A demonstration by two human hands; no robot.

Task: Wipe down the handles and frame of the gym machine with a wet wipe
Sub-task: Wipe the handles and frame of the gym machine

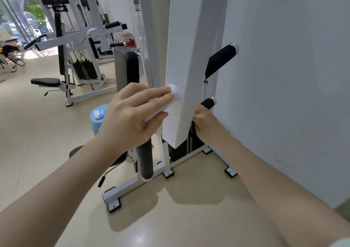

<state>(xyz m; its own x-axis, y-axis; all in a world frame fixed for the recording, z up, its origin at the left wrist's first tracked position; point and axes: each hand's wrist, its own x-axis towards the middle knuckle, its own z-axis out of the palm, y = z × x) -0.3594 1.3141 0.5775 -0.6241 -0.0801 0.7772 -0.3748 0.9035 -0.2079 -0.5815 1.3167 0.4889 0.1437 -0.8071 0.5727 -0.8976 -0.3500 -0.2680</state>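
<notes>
The left hand (130, 114) is pressing a white wet wipe (157, 110), fingers straight, against the white frame column (191, 66) by a round cap. The right hand (203, 122) is reaching behind the column, below a black handle (208, 102); can't tell its grip. The wipe looks limp and light, so flat fingers probably work best. Beige glossy floor (189, 209), white wall just beside, more machines beyond.
</notes>
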